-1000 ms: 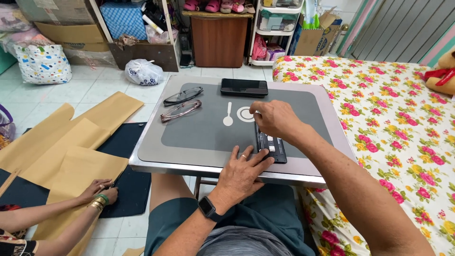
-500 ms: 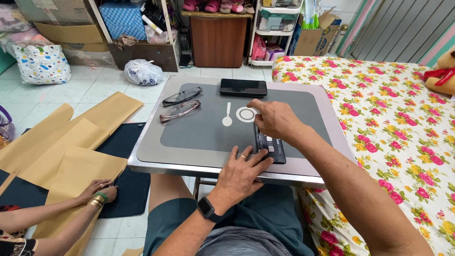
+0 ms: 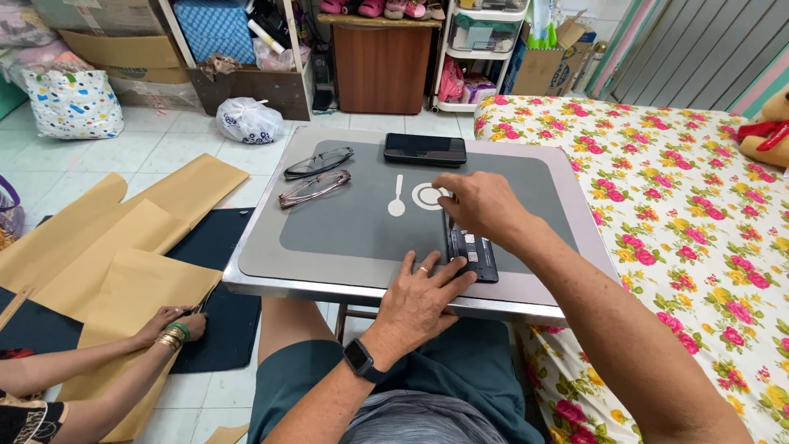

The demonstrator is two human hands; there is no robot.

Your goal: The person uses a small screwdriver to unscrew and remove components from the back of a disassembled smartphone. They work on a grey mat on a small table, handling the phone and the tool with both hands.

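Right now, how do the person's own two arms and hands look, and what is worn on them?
Both forearms are bare, no sleeves in view. The left hand has a ring on one finger, and a dark smartwatch with a black strap sits on its wrist. The right hand wears nothing visible.

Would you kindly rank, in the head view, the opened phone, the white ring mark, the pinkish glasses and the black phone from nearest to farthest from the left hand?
1. opened phone: touching the left hand, at its fingertips on the right.
2. white ring mark: just beyond, mat centre.
3. pinkish glasses: far-left on the mat.
4. black phone: at the table's far edge.
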